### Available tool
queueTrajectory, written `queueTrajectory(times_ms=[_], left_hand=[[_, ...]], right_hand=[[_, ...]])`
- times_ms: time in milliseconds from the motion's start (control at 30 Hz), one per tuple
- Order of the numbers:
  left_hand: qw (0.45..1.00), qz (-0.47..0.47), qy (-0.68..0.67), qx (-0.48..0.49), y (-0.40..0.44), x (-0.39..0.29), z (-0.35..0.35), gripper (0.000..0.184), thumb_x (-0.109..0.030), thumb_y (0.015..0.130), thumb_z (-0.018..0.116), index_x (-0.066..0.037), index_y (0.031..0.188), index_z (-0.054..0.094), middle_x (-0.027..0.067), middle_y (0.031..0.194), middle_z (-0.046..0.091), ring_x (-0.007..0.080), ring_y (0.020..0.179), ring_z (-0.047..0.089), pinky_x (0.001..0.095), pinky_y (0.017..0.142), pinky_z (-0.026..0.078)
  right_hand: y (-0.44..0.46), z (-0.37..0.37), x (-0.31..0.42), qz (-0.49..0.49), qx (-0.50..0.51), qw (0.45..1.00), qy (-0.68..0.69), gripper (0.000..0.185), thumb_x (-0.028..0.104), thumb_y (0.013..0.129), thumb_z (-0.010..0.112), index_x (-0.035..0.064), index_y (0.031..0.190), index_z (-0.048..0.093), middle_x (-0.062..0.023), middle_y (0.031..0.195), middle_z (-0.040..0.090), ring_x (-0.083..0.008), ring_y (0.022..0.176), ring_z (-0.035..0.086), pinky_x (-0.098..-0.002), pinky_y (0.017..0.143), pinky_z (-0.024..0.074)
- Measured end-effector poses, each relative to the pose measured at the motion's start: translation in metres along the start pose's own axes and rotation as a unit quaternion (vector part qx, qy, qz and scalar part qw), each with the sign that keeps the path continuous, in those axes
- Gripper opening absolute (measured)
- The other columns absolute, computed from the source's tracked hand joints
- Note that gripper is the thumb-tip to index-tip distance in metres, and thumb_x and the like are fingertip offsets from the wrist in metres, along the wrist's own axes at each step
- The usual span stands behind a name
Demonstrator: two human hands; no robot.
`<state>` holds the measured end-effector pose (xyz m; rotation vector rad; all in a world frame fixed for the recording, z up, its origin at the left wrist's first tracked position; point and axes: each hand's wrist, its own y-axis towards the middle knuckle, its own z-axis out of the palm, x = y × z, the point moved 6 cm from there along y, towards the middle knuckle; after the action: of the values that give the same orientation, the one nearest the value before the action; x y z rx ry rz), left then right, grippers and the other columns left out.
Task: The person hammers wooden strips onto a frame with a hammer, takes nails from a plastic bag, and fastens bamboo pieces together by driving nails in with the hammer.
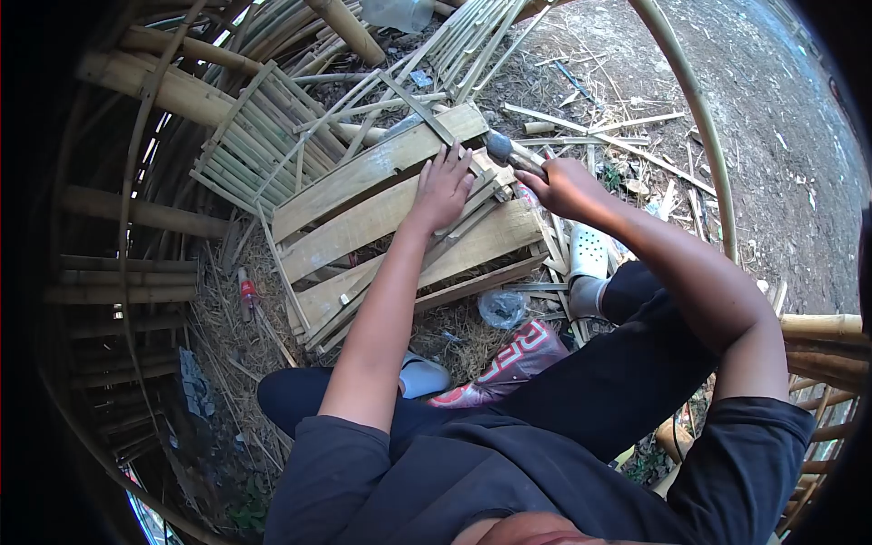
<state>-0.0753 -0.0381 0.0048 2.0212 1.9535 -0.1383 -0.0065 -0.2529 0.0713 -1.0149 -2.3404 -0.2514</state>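
My right hand (570, 189) is wrapped round the handle of a hammer (499, 146), whose dark rounded head is at the far right corner of a low slatted wooden platform (354, 218). My left hand (442, 191) lies with its fingers stretched over thin bamboo strips (468, 221) on the platform's planks. A long narrow strip (416, 107) slants from beyond the platform toward my left fingertips. Whether those fingertips press on it, I cannot tell. What lies right under the hammer head is hidden.
A slatted bamboo panel (263, 136) leans at the far left, with split bamboo strips (477, 41) behind. A clear plastic container (502, 309) and a printed red-and-grey sack (504, 363) lie near my feet. A red-labelled bottle (246, 289) is left. A curved bamboo pole (690, 86) rises right.
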Motion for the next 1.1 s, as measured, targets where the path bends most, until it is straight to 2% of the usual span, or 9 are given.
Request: queueTrajectory(times_ms=[33,133,233,533,633,733,833,933,1100], left_hand=[[0.997,-0.021,-0.013,0.073,0.001,0.006,0.010,0.058,-0.040,0.108,0.030,-0.016,0.161,0.030,0.0150,0.171,0.012,0.0359,0.157,0.012,0.0573,0.124,0.008],[0.997,-0.011,-0.010,0.070,0.001,0.005,0.015,0.057,-0.038,0.109,0.028,-0.016,0.162,0.026,0.0150,0.171,0.011,0.0354,0.157,0.010,0.0560,0.125,0.004],[0.996,-0.018,0.006,0.093,-0.003,0.000,0.015,0.056,-0.035,0.110,0.030,-0.012,0.160,0.030,0.0143,0.171,0.011,0.0303,0.158,0.008,0.0576,0.125,0.003],[0.998,-0.038,-0.030,0.033,-0.004,-0.003,0.007,0.050,-0.030,0.108,0.033,-0.017,0.156,0.039,0.0126,0.168,0.024,0.0272,0.155,0.023,0.0563,0.125,0.013],[0.997,-0.043,-0.060,0.034,-0.006,-0.004,0.005,0.051,-0.025,0.107,0.033,-0.010,0.155,0.038,0.0128,0.169,0.022,0.0269,0.156,0.021,0.0586,0.124,0.008],[0.994,-0.100,-0.011,-0.036,-0.006,0.004,-0.001,0.060,-0.023,0.103,0.036,-0.008,0.161,0.025,0.0114,0.169,0.020,0.0257,0.157,0.018,0.0649,0.123,0.003],[0.972,-0.223,0.056,-0.039,-0.013,0.016,0.000,0.069,-0.024,0.100,0.040,-0.001,0.161,0.017,0.0132,0.170,0.014,0.0267,0.158,0.011,0.0716,0.119,-0.003],[0.967,-0.235,0.090,0.036,-0.014,0.022,0.010,0.069,-0.025,0.101,0.039,0.001,0.160,0.016,0.0142,0.170,0.014,0.0284,0.158,0.009,0.0742,0.117,-0.004],[0.971,-0.230,0.067,0.000,-0.012,0.010,0.004,0.070,-0.023,0.098,0.042,-0.008,0.162,0.018,0.0144,0.170,0.013,0.0270,0.158,0.008,0.0738,0.117,-0.004]], right_hand=[[0.000,-0.001,-0.002,-0.003,-0.005,1.000,-0.005,0.064,0.051,0.101,0.054,-0.0012,0.067,0.071,-0.0177,0.060,0.065,-0.0378,0.063,0.068,-0.0463,0.069,0.0545],[-0.002,-0.003,-0.007,0.018,-0.001,1.000,0.006,0.065,0.052,0.100,0.054,-0.0024,0.069,0.071,-0.0192,0.062,0.065,-0.0393,0.066,0.068,-0.0481,0.071,0.0534],[0.001,-0.007,-0.004,0.020,-0.005,1.000,0.015,0.065,0.052,0.101,0.054,-0.0028,0.070,0.072,-0.0202,0.062,0.065,-0.0397,0.065,0.068,-0.0484,0.070,0.0530],[0.005,0.011,0.009,0.012,0.050,0.998,0.031,0.061,0.052,0.101,0.056,-0.0040,0.080,0.071,-0.0266,0.067,0.063,-0.0429,0.063,0.064,-0.0490,0.063,0.0497],[0.003,0.014,0.015,0.010,0.069,0.997,0.014,0.058,0.051,0.101,0.056,-0.0027,0.085,0.072,-0.0268,0.068,0.063,-0.0436,0.063,0.063,-0.0490,0.062,0.0493],[0.002,0.012,0.022,0.007,0.070,0.997,0.024,0.058,0.050,0.101,0.056,-0.0032,0.086,0.072,-0.0275,0.067,0.063,-0.0434,0.063,0.063,-0.0489,0.062,0.0490],[-0.001,0.005,0.029,0.028,0.077,0.996,0.039,0.057,0.050,0.101,0.057,-0.0032,0.087,0.072,-0.0271,0.068,0.063,-0.0426,0.064,0.064,-0.0490,0.063,0.0490],[-0.001,0.007,0.029,0.032,0.075,0.996,0.031,0.057,0.050,0.100,0.059,-0.0032,0.085,0.072,-0.0268,0.069,0.064,-0.0422,0.065,0.065,-0.0489,0.064,0.0495],[-0.002,0.012,0.028,0.022,0.076,0.997,0.014,0.060,0.052,0.098,0.060,-0.0051,0.082,0.070,-0.0274,0.070,0.065,-0.0429,0.066,0.066,-0.0495,0.065,0.0508]])
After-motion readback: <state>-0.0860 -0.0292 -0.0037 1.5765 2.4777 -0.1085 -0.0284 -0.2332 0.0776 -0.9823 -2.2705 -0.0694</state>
